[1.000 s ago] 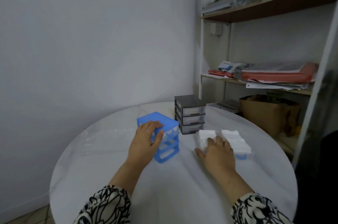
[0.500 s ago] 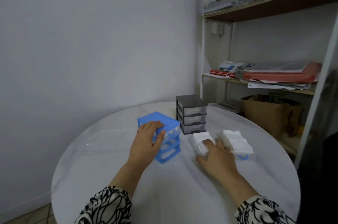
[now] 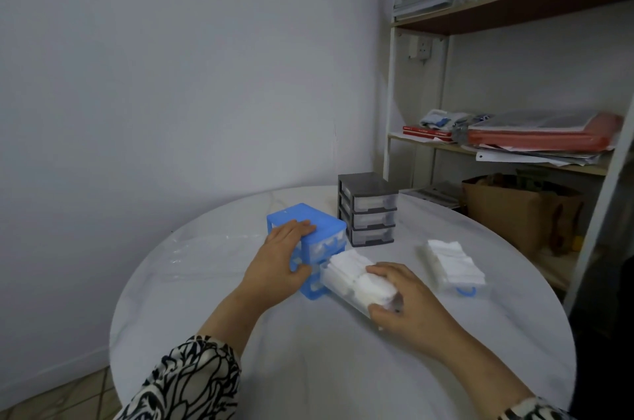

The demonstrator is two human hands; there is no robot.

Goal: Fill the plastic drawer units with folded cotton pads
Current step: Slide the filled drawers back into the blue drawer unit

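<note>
White round table (image 3: 343, 368): my left hand (image 3: 278, 265) grips the blue drawer unit (image 3: 308, 234), my right hand (image 3: 408, 303) clasps the pad-filled drawer (image 3: 353, 279), its long axis pointing into the unit's open slot.

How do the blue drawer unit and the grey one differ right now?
The blue drawer unit is gripped by the left hand; the grey drawer unit stands untouched behind it. The blue unit has a pad-filled drawer sticking out, held by the right hand; the grey unit's three drawers all sit closed. The blue unit is bright blue; the grey one is dark grey. Both stand upright on the round table with clear-fronted drawers.
</note>
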